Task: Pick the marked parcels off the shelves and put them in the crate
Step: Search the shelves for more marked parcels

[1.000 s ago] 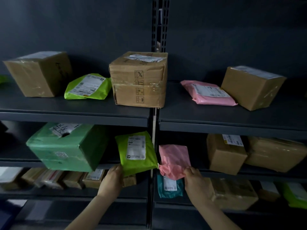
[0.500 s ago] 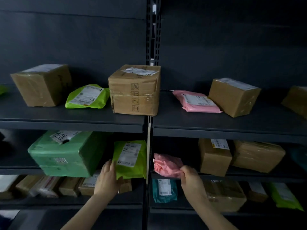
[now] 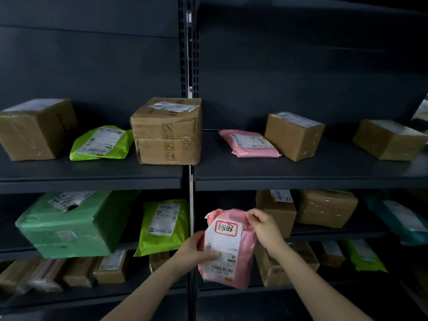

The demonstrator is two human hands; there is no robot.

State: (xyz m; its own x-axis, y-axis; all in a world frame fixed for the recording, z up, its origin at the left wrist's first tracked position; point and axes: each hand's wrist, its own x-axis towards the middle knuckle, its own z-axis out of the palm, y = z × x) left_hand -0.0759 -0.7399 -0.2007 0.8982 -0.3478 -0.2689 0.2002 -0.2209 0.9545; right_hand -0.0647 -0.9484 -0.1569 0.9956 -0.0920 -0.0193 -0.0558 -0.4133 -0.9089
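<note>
Pink parcel (image 3: 228,249) now off the mid shelf (image 3: 335,234), turned label-up, red-boxed mark showing. L hand (image 3: 194,250) fingers curl round its lower-left edge, R hand (image 3: 264,228) fingers pinch top-right corner. Looks marked, so crate next; crate unseen.

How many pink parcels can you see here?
2. One pink mailer lies on the upper right shelf; the marked pink parcel is gripped by left hand and right hand. Others may be hidden.
</note>
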